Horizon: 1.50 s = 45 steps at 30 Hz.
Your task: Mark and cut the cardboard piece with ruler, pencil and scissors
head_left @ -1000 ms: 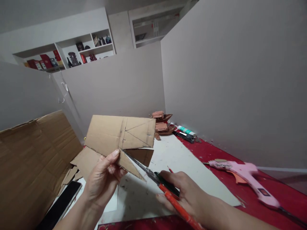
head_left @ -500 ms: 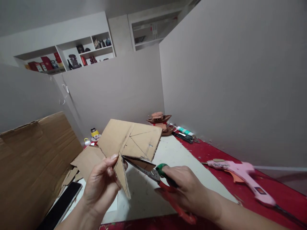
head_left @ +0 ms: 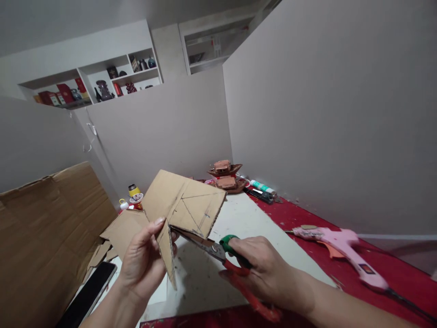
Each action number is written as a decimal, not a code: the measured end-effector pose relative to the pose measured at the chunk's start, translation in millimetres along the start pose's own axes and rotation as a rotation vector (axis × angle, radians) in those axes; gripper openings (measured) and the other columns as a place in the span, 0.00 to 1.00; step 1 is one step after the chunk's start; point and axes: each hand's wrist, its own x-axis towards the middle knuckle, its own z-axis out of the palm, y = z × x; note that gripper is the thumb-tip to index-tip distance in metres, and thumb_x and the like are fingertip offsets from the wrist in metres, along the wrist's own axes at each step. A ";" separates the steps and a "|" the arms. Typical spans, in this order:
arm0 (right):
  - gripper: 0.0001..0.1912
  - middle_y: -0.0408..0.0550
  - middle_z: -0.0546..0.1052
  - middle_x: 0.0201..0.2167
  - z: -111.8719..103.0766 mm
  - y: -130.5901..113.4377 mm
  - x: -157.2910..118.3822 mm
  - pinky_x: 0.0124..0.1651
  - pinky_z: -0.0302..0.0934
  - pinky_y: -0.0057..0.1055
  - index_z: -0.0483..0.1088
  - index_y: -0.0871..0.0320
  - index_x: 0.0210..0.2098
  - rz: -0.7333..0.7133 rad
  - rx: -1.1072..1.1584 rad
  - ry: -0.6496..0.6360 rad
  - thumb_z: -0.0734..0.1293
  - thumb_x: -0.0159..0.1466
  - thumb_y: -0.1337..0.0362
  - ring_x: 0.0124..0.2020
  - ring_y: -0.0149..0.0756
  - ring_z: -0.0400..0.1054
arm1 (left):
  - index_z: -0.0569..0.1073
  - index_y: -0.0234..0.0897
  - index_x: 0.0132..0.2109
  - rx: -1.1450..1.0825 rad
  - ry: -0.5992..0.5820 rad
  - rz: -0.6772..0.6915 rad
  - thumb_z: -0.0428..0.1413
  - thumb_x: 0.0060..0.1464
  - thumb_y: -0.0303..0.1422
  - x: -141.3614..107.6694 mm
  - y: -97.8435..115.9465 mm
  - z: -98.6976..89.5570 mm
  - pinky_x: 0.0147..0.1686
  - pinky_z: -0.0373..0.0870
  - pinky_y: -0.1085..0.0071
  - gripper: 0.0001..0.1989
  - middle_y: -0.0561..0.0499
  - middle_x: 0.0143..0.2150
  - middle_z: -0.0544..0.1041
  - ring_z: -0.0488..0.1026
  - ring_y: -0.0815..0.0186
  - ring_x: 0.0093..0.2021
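Pencil lines mark the cardboard piece [head_left: 186,202], which my left hand [head_left: 145,255] pinches at its lower edge between thumb and fingers. A narrow pointed flap of the same cardboard hangs down beside those fingers. My right hand [head_left: 261,269] is closed round the scissors [head_left: 215,250], which have red and green handles. Their blades point up and left, to the slit at the cardboard's lower edge near my left fingers. Part of the blades is hidden by the cardboard.
A large cardboard sheet [head_left: 51,237] stands at the left, near a black phone [head_left: 88,294]. On the red cloth at the right lies a pink glue gun [head_left: 341,248]. Two small brown boat models [head_left: 227,183], a tube [head_left: 262,187] and a yellow jar [head_left: 134,190] are at the back.
The cardboard has shifted slightly left and tilted, with its right corner lower. My left hand and the scissors in my right hand have moved a little left.
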 end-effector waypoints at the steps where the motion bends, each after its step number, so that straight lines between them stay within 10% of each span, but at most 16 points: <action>1: 0.16 0.36 0.61 0.19 0.3 0.0 -1.0 0.23 0.45 0.29 0.57 0.54 0.25 0.002 0.015 0.003 0.64 0.67 0.60 0.18 0.27 0.50 | 0.75 0.29 0.30 0.007 -0.005 0.000 0.57 0.46 0.20 0.6 0.0 -1.0 0.15 0.70 0.81 0.04 0.48 0.20 0.78 0.72 0.71 0.16; 10: 0.24 0.35 0.56 0.19 5.8 5.1 3.0 0.24 0.48 0.26 0.57 0.55 0.22 0.711 0.584 -0.133 0.71 0.57 0.47 0.22 0.27 0.48 | 0.75 0.31 0.23 0.543 -0.408 0.040 0.65 0.48 0.46 9.3 21.5 -14.3 0.12 0.66 0.76 0.20 0.49 0.15 0.72 0.68 0.68 0.12; 14: 0.25 0.36 0.56 0.20 4.3 4.4 10.5 0.25 0.49 0.26 0.60 0.57 0.21 0.822 0.642 -0.133 0.72 0.53 0.45 0.23 0.28 0.49 | 0.80 0.35 0.28 0.861 -0.182 0.731 0.71 0.42 0.32 1.5 14.4 -12.1 0.30 0.73 0.77 0.08 0.47 0.26 0.79 0.76 0.66 0.27; 17: 0.22 0.36 0.56 0.20 5.2 -0.3 10.2 0.26 0.48 0.26 0.60 0.57 0.21 0.806 0.648 -0.180 0.70 0.56 0.47 0.24 0.28 0.49 | 0.82 0.40 0.44 1.003 -0.050 1.095 0.72 0.32 0.24 5.6 3.4 -10.3 0.58 0.64 0.66 0.26 0.44 0.48 0.80 0.73 0.54 0.54; 21: 0.21 0.35 0.54 0.19 7.2 -7.9 6.1 0.25 0.47 0.26 0.56 0.56 0.20 0.787 0.666 -0.263 0.68 0.58 0.51 0.23 0.27 0.47 | 0.78 0.44 0.53 1.212 -0.116 1.065 0.67 0.44 0.24 25.5 1.0 -17.3 0.59 0.61 0.63 0.27 0.45 0.54 0.79 0.73 0.54 0.55; 28: 0.23 0.34 0.53 0.18 8.7 -6.2 -0.4 0.23 0.46 0.26 0.54 0.55 0.21 0.740 0.610 -0.306 0.67 0.60 0.50 0.21 0.26 0.46 | 0.81 0.41 0.29 1.302 -0.176 1.038 0.62 0.49 0.22 28.4 8.8 -23.2 0.32 0.62 0.74 0.08 0.54 0.24 0.75 0.67 0.66 0.27; 45: 0.21 0.35 0.59 0.18 4.9 -5.9 1.5 0.26 0.48 0.27 0.53 0.54 0.23 0.583 0.281 -0.344 0.66 0.62 0.52 0.20 0.28 0.49 | 0.75 0.36 0.32 1.372 -0.217 0.884 0.55 0.60 0.34 28.1 7.8 -28.8 0.32 0.67 0.72 0.10 0.52 0.32 0.76 0.71 0.65 0.33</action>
